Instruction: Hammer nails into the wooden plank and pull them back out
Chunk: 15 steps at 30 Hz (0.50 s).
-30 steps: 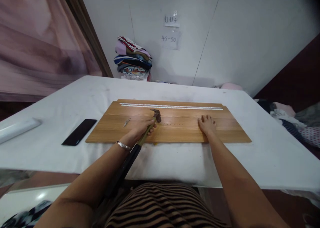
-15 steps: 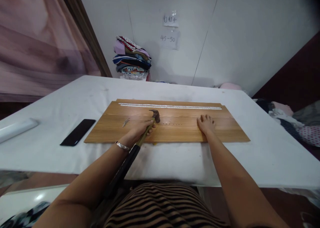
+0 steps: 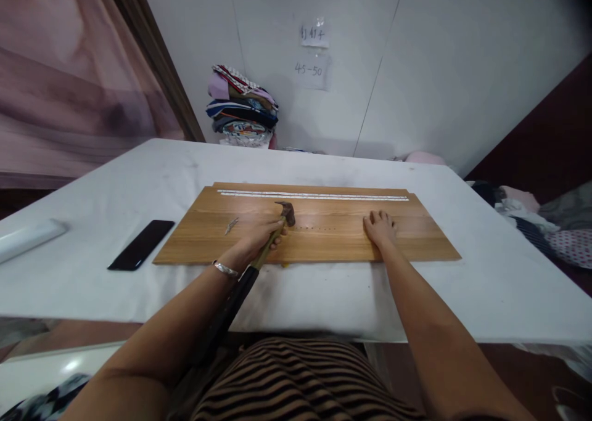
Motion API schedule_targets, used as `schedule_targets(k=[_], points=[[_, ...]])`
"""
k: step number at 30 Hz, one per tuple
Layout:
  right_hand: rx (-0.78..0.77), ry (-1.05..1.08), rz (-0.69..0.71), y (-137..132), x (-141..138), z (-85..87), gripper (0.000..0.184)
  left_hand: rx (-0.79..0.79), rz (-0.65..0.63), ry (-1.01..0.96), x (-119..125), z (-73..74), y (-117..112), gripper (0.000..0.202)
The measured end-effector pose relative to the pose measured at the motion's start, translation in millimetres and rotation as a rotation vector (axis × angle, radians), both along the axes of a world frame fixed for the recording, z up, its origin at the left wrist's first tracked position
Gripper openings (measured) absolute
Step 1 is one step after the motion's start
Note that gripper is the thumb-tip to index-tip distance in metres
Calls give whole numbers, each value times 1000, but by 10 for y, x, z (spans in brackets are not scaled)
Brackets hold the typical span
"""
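A long wooden board (image 3: 333,239) lies across a white table (image 3: 485,285). My left hand (image 3: 256,235), with a silver bracelet on the wrist, is wrapped round the handle of a hammer (image 3: 282,219) close to its metal head, which sits on the board. To the right of the head runs a short row of small nails (image 3: 317,228) set in the wood. My right hand (image 3: 382,228) lies flat on the board, fingers spread. A few loose nails (image 3: 231,225) lie on the board to the left of my left hand. A pale strip (image 3: 314,195) runs along the board's far edge.
A black phone (image 3: 141,243) lies on the table left of the board. A white bar (image 3: 28,239) sits at the table's left edge. Folded cloths (image 3: 243,106) are stacked against the back wall. More fabric (image 3: 546,220) lies off the table's right side.
Both hands and the hammer stay where they were on the board. The view has drifted slightly.
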State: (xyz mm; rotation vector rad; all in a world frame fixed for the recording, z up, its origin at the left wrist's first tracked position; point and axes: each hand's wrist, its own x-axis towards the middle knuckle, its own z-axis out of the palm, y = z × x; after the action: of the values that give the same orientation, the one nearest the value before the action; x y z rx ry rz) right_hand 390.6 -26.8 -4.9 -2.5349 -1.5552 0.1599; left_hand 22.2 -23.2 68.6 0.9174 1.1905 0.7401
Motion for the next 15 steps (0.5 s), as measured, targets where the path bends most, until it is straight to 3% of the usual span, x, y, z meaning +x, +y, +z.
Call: schedule_targets(k=[15], points=[[20, 8, 7, -6, -1, 12, 52, 15, -10, -6, -13, 1, -7, 19]])
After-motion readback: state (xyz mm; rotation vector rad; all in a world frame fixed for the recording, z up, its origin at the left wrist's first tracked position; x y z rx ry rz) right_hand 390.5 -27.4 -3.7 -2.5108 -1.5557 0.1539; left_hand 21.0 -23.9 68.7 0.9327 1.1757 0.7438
